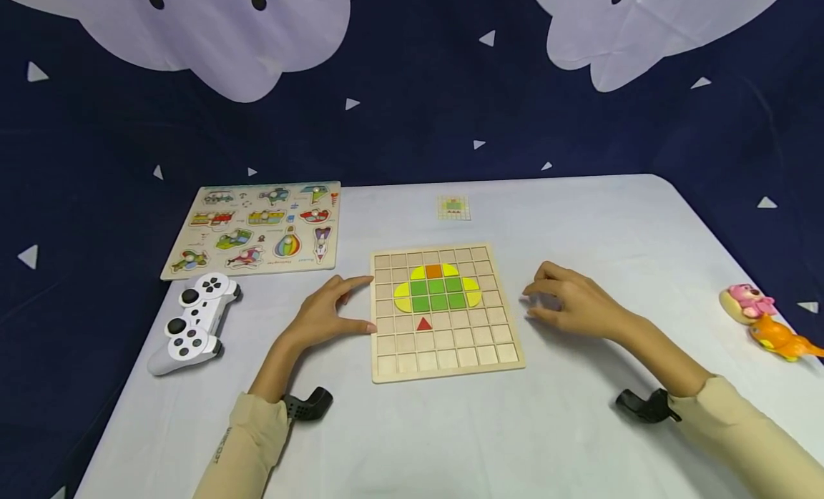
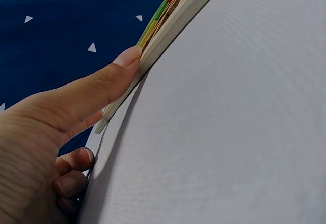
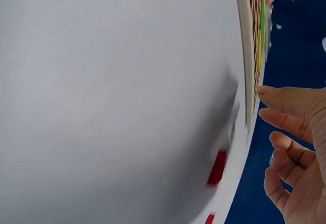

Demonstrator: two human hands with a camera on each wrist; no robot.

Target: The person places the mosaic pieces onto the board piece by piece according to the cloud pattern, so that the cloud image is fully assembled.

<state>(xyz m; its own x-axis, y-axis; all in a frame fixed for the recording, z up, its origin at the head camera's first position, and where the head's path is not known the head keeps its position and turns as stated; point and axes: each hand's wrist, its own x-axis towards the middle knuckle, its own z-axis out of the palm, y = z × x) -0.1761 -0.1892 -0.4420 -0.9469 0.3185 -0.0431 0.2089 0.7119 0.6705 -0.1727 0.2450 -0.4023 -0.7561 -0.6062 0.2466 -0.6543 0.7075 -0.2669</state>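
A square wooden grid board (image 1: pixel 447 372) lies flat on the table, with a block of green tiles (image 1: pixel 438 294), yellow rounded tiles (image 1: pixel 402 297), an orange tile (image 1: pixel 434 271) and one red triangle (image 1: pixel 423 324) in its cells. My left hand (image 1: pixel 324 314) rests at the board's left edge, thumb and forefinger spread along it; the left wrist view has the thumb (image 2: pixel 102 84) against the rim. Just right of the board, my right hand (image 1: pixel 575 303) hovers, fingers loosely bent and nothing between them. Below it, the right wrist view shows red pieces (image 3: pixel 217 168) on the cloth, hidden in the head view.
A small pattern card (image 1: pixel 453 207) lies behind the board. At the left are a vehicle picture puzzle (image 1: pixel 270 231) and a white game controller (image 1: pixel 196 324). On the right edge sit a pink toy (image 1: pixel 749 301) and an orange toy (image 1: pixel 782 337).
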